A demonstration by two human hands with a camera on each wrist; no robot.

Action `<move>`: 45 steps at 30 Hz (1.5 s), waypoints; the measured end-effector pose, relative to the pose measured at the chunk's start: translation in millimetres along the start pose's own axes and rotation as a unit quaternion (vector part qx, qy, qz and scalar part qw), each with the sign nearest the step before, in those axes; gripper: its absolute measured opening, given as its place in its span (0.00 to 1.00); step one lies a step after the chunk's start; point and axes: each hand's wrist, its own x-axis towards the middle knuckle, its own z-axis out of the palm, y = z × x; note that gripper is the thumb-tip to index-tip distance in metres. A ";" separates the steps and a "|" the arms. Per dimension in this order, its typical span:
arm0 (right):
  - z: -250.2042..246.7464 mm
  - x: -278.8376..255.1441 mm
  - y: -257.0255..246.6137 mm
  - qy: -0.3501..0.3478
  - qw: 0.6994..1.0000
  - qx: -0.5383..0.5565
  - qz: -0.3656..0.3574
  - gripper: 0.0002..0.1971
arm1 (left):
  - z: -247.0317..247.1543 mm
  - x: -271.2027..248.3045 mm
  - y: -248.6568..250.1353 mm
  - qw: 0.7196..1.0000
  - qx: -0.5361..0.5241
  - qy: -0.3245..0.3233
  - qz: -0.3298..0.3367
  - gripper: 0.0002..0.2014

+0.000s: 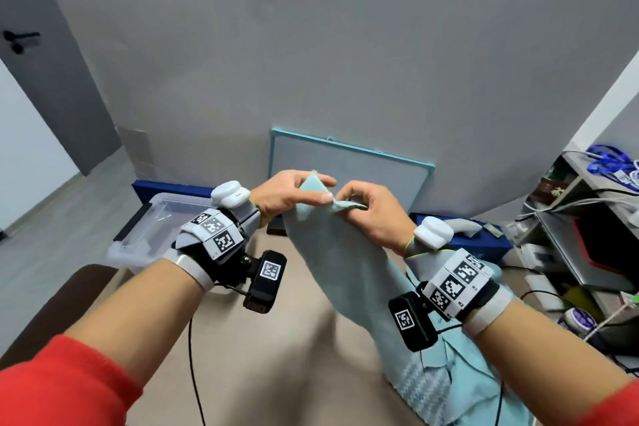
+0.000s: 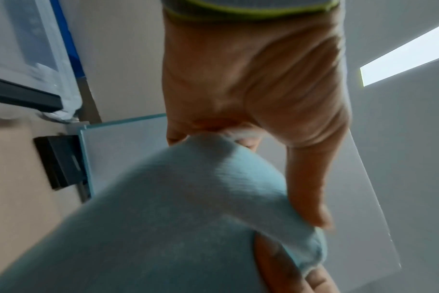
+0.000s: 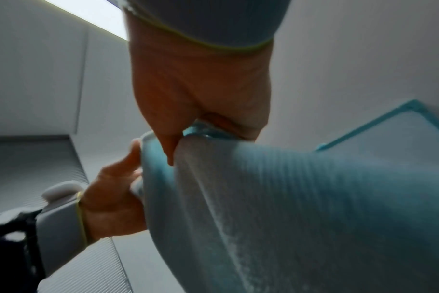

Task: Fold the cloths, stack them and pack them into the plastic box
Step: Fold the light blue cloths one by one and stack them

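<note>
A light blue cloth (image 1: 342, 252) hangs in the air above the beige table (image 1: 262, 349), its lower end trailing to the table at the bottom right. My left hand (image 1: 297, 192) pinches its top edge between thumb and fingers. Close beside it, my right hand (image 1: 363, 207) pinches the same edge. In the left wrist view the cloth (image 2: 176, 218) drapes over my left hand (image 2: 251, 89). The right wrist view shows my right hand (image 3: 201, 95) gripping the cloth (image 3: 301, 208). The clear plastic box (image 1: 138, 235) stands open at the table's left, behind my left wrist.
A teal-framed board (image 1: 345, 169) leans on the wall behind the hands. Blue boxes (image 1: 477, 239) lie along the wall. A cluttered shelf (image 1: 581, 235) with cables and a laptop fills the right side. A small black object (image 1: 276, 226) sits near the board.
</note>
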 end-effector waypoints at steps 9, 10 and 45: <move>-68.4 -28.0 64.9 -0.138 0.979 -0.117 0.093 0.11 | -21.9 7.9 -2.0 0.976 0.201 0.063 0.056 0.03; -76.1 -33.4 79.1 -0.139 0.975 -0.142 0.104 0.13 | -25.8 5.3 -5.6 0.976 0.208 0.045 0.043 0.04; -13.3 1.5 212.9 -0.009 0.967 -0.075 0.245 0.08 | -60.7 19.4 -169.7 0.944 0.068 0.157 -0.282 0.11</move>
